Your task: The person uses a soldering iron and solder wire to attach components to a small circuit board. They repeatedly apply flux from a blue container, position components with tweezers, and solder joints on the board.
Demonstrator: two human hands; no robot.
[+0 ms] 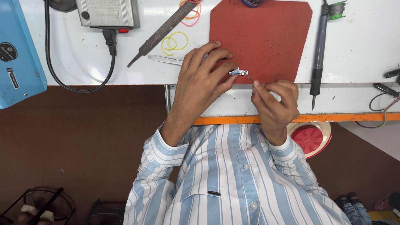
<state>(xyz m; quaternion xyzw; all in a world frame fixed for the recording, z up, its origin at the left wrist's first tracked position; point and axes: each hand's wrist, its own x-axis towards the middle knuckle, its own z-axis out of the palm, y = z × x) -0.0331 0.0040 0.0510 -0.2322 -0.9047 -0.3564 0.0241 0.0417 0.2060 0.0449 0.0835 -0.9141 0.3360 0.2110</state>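
Head view, looking straight down over a white workbench [361, 40] with an orange front edge.

Progress: the work looks to be mid-way. A small blue-and-silver circuit part [239, 72] is already out on the bench and under attention, lying at the lower edge of the red mat [268, 30]. Whether any joint or fitting on it is finished cannot be told; the part is too small. The soldering iron [318, 50] lies unused on the bench to the right of the mat, with a spool of wire [337, 10] beside its upper end. A long dark file [164, 29] and metal tweezers [165, 60] lie untouched to the left, among loose yellow and pink rubber bands [174, 42].

Left hand [203, 81]: fingers curled and nearly closed, thumb and fingertips pinching the left end of the circuit part, steadying it against the mat.

Right hand [277, 101]: closed into a loose fist, thumb and forefinger gripping a thin probe-like tool [249, 77] whose tip points at the right end of the part. Contact appears made, but this is not certain.

Surroundings: grey metal box [108, 11] with a black cable at top left, blue machine housing [9, 52] at far left, red-and-cream round dish [311, 137] below the bench edge. The person wears a blue-and-white striped shirt [224, 182].
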